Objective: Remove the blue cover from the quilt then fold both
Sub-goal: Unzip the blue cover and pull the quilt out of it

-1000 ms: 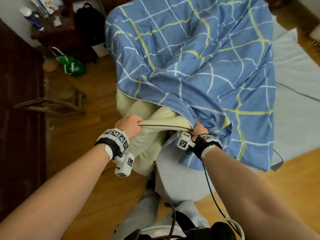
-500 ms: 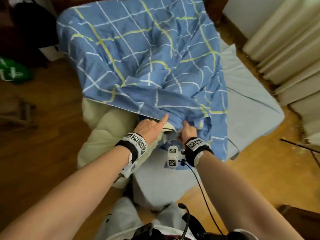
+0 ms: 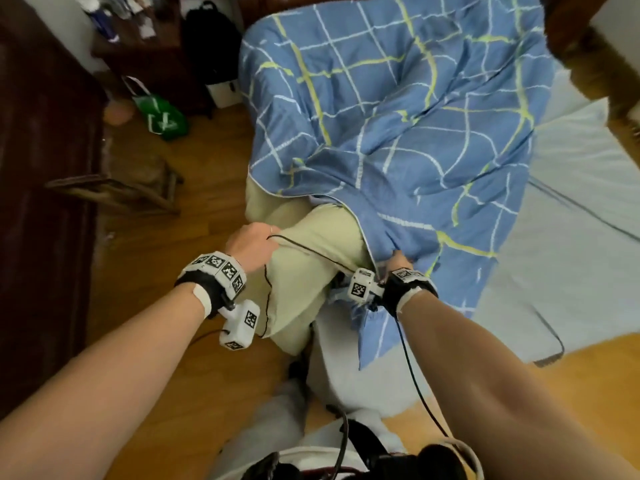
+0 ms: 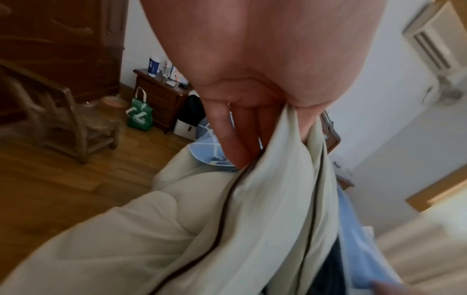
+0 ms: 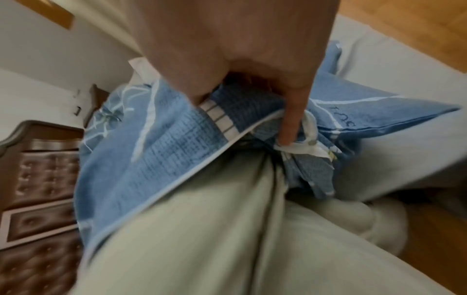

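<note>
Left hand (image 3: 251, 244) grips the quilt's dark-piped edge; right hand (image 3: 399, 263) bunches the blue cover.

Fingers of the left hand (image 4: 228, 137) curl round a fold of the pale beige quilt (image 3: 311, 271), pulling it off the near left corner of the bed (image 3: 571, 271), where it sags toward the wooden floor (image 3: 145, 237). Just beside it, the right hand's fingers (image 5: 290, 121) are curled tight into a gathered handful of the blue cover (image 3: 398, 133) at its open mouth, at the bed's near edge. That cover, checked with white and yellow lines, lies spread and rumpled over the bed up toward the headboard, with the quilt emerging from under its hem. A green bag (image 3: 161, 116) sits on the floor by a dark nightstand (image 3: 145, 50).
</note>
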{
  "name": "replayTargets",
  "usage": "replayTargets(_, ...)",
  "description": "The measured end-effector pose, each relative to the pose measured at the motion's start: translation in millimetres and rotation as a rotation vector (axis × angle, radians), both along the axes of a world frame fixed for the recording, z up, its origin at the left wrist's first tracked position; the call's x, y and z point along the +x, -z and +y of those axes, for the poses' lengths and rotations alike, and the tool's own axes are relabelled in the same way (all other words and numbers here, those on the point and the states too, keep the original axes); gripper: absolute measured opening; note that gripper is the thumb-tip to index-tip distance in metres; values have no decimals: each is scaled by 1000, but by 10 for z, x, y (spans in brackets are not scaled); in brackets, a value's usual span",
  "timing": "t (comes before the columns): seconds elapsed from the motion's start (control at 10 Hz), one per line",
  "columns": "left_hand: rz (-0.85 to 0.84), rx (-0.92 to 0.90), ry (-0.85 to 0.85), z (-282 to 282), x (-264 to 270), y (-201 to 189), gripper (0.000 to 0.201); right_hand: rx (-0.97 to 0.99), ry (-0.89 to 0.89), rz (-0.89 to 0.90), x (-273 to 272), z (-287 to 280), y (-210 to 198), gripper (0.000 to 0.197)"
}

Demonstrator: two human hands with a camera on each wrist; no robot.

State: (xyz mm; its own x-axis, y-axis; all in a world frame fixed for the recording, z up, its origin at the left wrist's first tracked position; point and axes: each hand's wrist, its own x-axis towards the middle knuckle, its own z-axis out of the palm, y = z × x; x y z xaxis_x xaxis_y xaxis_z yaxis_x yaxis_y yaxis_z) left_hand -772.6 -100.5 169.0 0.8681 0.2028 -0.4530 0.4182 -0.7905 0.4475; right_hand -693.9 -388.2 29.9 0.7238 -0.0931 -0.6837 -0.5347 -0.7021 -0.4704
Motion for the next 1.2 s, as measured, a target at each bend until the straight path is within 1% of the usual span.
replayTargets(0.1, -44, -81, 38, -102, 47, -80, 15, 581, 689, 151, -26, 370, 255, 62)
replayTargets(0.2, -36, -83, 105, -95, 35, -62, 16, 692, 756, 251, -44, 561, 331, 68)
replayTargets(0.3, -22, -72, 99, -68, 35, 8, 21, 668, 611, 218, -70, 621, 149, 30)
replayTargets(0.4, 57, 179, 83, 24, 73, 137, 20, 577, 541, 90, -59, 556, -19, 30)
replayTargets(0.5, 129, 369, 9, 63, 145, 224, 20, 516, 584, 52, -49, 268, -293, 46)
replayTargets(0.6, -55, 317, 166, -295, 334, 261, 45, 564, 777, 5, -85, 14, -461, 31)
replayTargets(0.7, -245, 244, 578, -1014, 525, 129, 69, 594, 790, -47, -132, -139, -730, 34)
replayTargets(0.8, -243, 279, 630, -1561, 657, -7, 56, 632, 795, -111, -169, -268, -963, 14)
replayTargets(0.9, -206, 418, 675, -1839, 751, -76, 22, 652, 800, -182, -157, -423, -1100, 14)
replayTargets(1.0, -195, 433, 723, -2101, 867, -198, 20, 632, 840, -256, -82, -622, -1206, 20)
replayTargets(1.1, -253, 358, 718, -2590, 1029, -388, 20, 622, 884, -355, 102, -1052, -1482, 16)
replayTargets(1.2, -336, 306, 682, -3250, 1195, -687, 18, 685, 910, -459, 261, -1700, -1873, 13)
